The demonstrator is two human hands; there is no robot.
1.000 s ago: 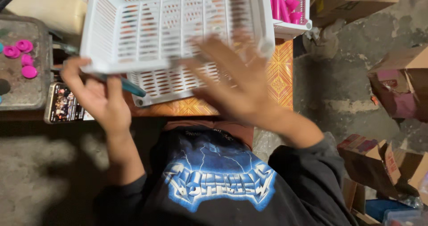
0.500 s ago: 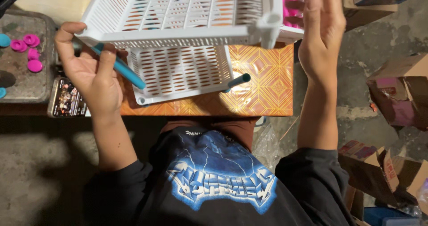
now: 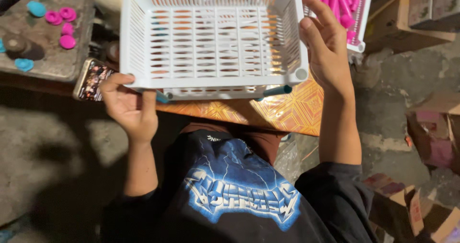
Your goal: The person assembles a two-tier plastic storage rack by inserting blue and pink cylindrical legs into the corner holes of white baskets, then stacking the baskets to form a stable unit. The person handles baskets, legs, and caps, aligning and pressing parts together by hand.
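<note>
A white slatted plastic basket [image 3: 211, 37] is held level over an orange patterned table [image 3: 287, 111]. My left hand [image 3: 128, 106] grips its near left corner from below. My right hand [image 3: 326, 46] clasps its right rim. Two teal tubes poke out under the basket's near edge: one [image 3: 278, 90] at the right, one [image 3: 162, 97] by my left fingers. Whether another white basket lies beneath is hidden.
A grey tray [image 3: 52, 63] at the left carries pink [image 3: 64, 27] and teal caps. A phone-like card [image 3: 91, 80] lies beside it. A white basket of pink tubes [image 3: 347, 8] stands at the back right. Cardboard boxes [image 3: 431, 128] crowd the floor on the right.
The basket has swung from tilted to level and come nearer. My right hand went from the lower basket to the right rim. My left hand stayed at the near left corner.
</note>
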